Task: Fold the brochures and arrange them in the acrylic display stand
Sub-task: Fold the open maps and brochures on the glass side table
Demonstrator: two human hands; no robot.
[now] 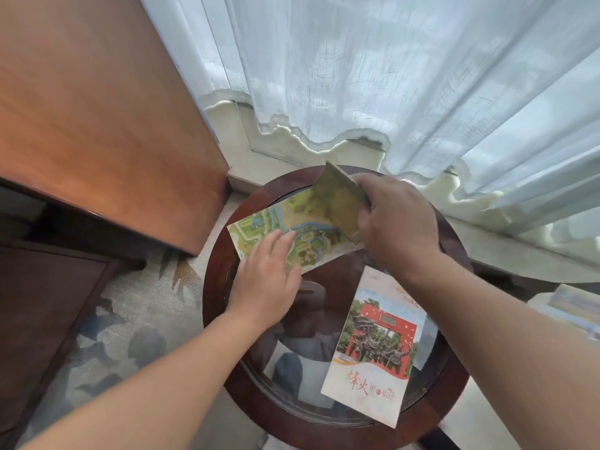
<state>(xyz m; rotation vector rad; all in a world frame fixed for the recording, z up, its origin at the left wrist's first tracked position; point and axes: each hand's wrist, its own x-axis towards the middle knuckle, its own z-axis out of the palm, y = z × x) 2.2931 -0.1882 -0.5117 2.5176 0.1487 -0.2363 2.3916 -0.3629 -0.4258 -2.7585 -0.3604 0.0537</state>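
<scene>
Now, on the round table, my left hand presses flat, fingers together, on the map brochure while my right hand pinches its raised flap; slipping could skew the crease.

small round dark-wood side table with a glossy glass top, unfolded green map-print paper brochure lying flat at its far edge, folded white brochure with a red gate photo nearer, well apart
</scene>
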